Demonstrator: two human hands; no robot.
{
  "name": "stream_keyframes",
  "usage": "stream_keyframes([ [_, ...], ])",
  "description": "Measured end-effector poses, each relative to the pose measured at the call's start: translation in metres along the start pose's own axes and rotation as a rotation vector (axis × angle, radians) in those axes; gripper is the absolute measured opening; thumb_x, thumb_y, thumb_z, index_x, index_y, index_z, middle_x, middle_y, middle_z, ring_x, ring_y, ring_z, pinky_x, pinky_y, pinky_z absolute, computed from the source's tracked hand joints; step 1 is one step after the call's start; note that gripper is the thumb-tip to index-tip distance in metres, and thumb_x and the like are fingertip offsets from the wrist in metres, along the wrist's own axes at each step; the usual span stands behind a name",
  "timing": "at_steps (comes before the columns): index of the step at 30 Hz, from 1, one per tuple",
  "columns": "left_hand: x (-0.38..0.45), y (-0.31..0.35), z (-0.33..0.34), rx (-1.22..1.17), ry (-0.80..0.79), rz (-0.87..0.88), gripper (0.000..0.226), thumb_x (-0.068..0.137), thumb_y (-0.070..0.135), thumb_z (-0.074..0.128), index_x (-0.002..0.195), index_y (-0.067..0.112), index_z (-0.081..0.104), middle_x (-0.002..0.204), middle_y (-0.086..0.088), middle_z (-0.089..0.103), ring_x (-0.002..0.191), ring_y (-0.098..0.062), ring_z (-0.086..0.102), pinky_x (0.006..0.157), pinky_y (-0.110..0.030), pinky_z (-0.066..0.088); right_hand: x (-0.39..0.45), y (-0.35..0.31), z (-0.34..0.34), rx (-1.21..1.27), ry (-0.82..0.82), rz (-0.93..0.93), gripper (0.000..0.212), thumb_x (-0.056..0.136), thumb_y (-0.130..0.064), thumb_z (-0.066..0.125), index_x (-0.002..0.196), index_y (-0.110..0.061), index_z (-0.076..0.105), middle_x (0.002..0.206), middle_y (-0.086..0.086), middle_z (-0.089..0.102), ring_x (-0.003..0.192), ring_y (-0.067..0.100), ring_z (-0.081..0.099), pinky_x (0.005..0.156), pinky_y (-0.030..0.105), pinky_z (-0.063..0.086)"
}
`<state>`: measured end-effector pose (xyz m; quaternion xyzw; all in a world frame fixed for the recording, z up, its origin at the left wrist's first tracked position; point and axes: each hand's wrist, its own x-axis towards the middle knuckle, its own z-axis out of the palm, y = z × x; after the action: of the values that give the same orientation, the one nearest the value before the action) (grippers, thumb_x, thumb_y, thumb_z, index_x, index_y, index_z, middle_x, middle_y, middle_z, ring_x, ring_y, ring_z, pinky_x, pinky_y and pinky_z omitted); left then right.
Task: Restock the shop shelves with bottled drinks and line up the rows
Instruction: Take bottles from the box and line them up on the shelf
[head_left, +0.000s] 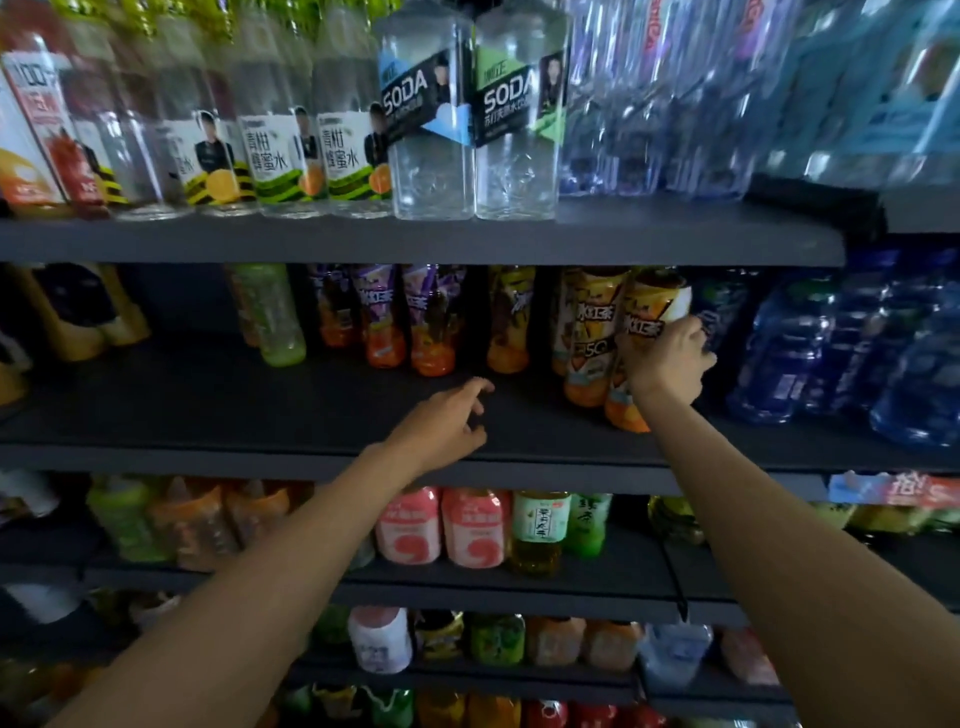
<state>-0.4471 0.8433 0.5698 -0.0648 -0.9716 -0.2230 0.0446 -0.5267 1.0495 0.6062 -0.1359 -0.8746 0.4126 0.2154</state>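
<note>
The right hand (667, 358) was curled round the middle of an orange-and-yellow iced tea bottle (649, 332), fingers wrapped over the label, the bottle tilted slightly and standing at the front of the second shelf (260, 410). Just left of that hand, touching the held bottle, stood a matching iced tea bottle (589, 338), and further left of it a darker yellow one (509, 322) sat back on the shelf. To the right of the hand stood a group of blue water bottles (789, 348), near but apart from it.

The left hand (441, 426) hovered over the bare front part of the same shelf, fingers loosely spread and holding nothing. Beyond and above its fingertips stood purple-labelled tea bottles (431, 322), well back from the hand, with a green bottle (272, 317) further off to its left.

Above both hands, two clear soda bottles (472, 109) stood at the edge of the top shelf (415, 241). Below the forearms, pink bottles (441, 527) lined a lower shelf.
</note>
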Motion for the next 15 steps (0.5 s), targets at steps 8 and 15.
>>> stream_keyframes([
  [8,-0.031,-0.035,0.01,-0.04,0.283,-0.068,0.046,0.088,0.012,0.055,0.131,0.018,0.039,0.113,0.003,0.055,0.092,-0.013,0.058,0.078,-0.028,0.045,-0.07,0.011,0.027,0.275,0.176,-0.275,0.035,0.086,0.0,0.049,0.12,0.002,0.04,0.13,0.02,0.035,0.114,0.033,0.041,0.085,0.027,0.039],
  [15,-0.167,-0.131,0.013,-0.185,0.55,-0.4,0.044,0.085,0.01,0.057,0.128,0.01,0.046,0.11,-0.001,0.058,0.099,-0.016,0.057,0.089,-0.031,0.046,-0.222,-0.06,0.119,0.255,-0.456,-0.82,0.034,0.079,0.005,0.053,0.113,0.005,0.048,0.112,0.022,0.044,0.092,0.038,0.052,0.08,0.038,0.043],
])
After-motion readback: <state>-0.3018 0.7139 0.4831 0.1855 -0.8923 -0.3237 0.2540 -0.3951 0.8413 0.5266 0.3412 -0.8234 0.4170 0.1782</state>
